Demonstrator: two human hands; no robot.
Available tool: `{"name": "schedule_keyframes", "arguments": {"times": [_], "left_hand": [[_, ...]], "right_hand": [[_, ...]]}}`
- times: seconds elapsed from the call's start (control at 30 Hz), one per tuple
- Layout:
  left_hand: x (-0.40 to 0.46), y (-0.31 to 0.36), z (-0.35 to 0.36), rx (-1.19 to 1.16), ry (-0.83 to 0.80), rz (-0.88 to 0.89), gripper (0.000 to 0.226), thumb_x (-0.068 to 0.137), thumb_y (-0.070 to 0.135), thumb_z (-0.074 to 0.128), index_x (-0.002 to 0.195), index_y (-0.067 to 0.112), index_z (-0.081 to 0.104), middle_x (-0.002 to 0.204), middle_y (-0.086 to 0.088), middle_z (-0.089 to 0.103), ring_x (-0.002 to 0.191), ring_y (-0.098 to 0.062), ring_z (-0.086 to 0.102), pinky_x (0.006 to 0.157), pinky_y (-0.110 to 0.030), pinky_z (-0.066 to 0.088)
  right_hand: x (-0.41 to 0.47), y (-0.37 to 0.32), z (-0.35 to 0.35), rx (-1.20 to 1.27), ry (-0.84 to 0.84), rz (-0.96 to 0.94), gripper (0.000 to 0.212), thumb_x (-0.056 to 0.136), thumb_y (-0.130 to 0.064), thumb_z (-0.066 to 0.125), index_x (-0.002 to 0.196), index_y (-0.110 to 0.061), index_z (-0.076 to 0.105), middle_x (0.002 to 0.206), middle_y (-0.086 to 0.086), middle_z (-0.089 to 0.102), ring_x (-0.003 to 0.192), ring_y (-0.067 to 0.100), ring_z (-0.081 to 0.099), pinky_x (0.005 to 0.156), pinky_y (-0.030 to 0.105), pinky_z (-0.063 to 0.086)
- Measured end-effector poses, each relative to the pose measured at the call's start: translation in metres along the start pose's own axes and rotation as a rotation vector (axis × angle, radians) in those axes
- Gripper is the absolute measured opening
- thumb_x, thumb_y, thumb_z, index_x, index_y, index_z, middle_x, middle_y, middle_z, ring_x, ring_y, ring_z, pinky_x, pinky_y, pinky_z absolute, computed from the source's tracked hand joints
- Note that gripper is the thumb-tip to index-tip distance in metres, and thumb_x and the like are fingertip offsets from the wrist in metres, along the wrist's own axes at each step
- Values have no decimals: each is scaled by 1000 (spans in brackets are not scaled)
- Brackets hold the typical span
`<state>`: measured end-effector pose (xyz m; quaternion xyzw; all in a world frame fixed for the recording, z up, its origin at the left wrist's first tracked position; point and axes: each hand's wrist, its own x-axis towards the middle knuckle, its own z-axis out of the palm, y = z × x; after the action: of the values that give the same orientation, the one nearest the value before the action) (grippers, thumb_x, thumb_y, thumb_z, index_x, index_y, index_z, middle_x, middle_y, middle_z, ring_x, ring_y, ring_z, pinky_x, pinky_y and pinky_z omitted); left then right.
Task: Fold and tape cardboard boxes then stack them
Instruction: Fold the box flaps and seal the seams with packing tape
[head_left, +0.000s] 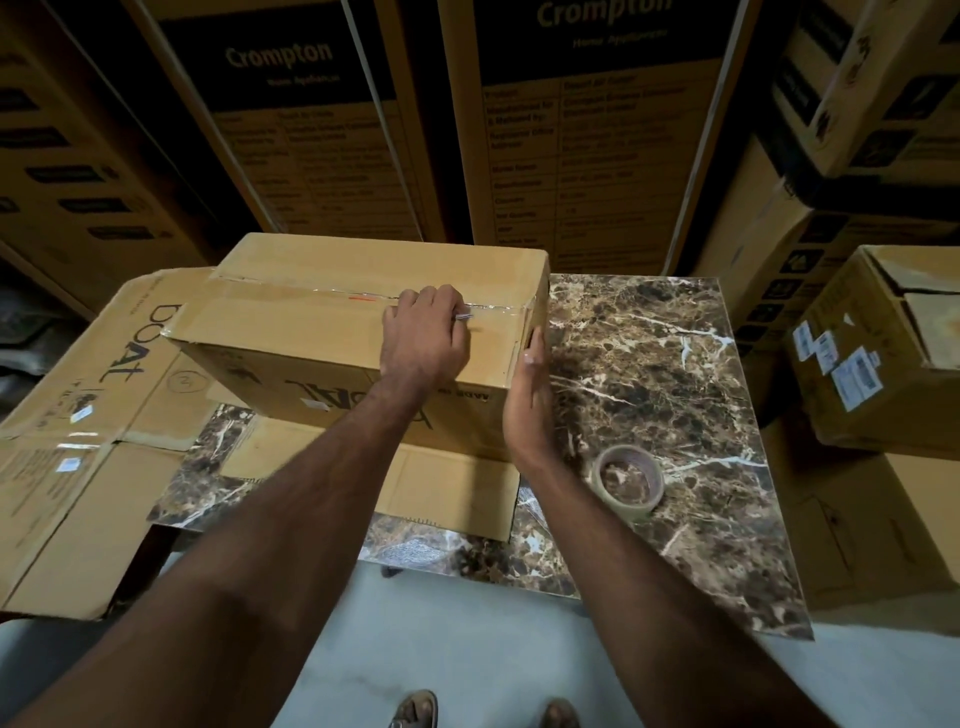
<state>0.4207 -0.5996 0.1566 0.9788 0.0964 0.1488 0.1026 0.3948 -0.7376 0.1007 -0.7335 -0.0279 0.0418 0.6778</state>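
Note:
A folded brown cardboard box (322, 312) stands on the marble table (675, 374), its top seam covered by clear tape. My left hand (423, 338) rests on the box top near the seam's right end, gripping a small metal tool (464, 316) whose tip shows past the fingers. My right hand (530, 395) presses flat, fingers straight, against the box's right side. A tape roll (628, 480) lies on the table to the right of my right wrist. Flattened cardboard (78, 415) lies to the left, and another sheet (441, 488) under the box.
Tall printed cartons (597, 130) wall off the back. More boxes (878, 353) are stacked at the right, close to the table edge. Grey floor (467, 649) and my feet show below the table's front edge.

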Motion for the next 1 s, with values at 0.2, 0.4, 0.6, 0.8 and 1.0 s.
{"name": "schedule_keyframes", "arguments": {"times": [0.2, 0.4, 0.6, 0.8, 1.0], "left_hand": [[-17, 16, -11, 134, -79, 11, 48, 100, 34, 42, 148, 25, 38, 153, -5, 38, 132, -31, 39, 103, -47, 36], [-69, 2, -16, 116, -68, 67, 55, 100, 38, 38, 153, 24, 32, 157, -5, 34, 131, -33, 39, 101, -49, 39], [-91, -7, -36, -35, -58, 17, 46, 100, 38, 40, 145, 28, 41, 153, -2, 38, 128, -30, 43, 100, -49, 42], [-97, -8, -61, 35, -206, -37, 45, 105, 37, 36, 149, 24, 36, 160, 2, 31, 133, -30, 37, 100, -50, 40], [-98, -26, -91, -79, -308, 75, 29, 105, 33, 35, 125, 20, 51, 145, -5, 45, 125, -34, 41, 98, -51, 41]], "right_hand": [[40, -22, -30, -44, -64, 123, 81, 95, -50, 50, 161, -34, 5, 162, 8, 26, 137, 30, 44, 107, 55, 45], [71, -55, -42, -246, -85, 130, 99, 93, -45, 68, 161, -29, -1, 168, 6, 11, 149, 33, 25, 117, 53, 33], [46, -59, -39, -262, -115, 52, 81, 81, -49, 78, 145, -30, 31, 131, 3, 56, 115, 25, 58, 91, 41, 53], [2, -57, -23, -282, 85, 87, 67, 85, -46, 76, 133, -17, 40, 125, 7, 59, 101, 23, 56, 81, 32, 47], [-49, -78, 0, -215, 331, 73, 61, 88, -38, 75, 133, -13, 42, 122, 8, 60, 92, 21, 56, 71, 28, 40]]}}
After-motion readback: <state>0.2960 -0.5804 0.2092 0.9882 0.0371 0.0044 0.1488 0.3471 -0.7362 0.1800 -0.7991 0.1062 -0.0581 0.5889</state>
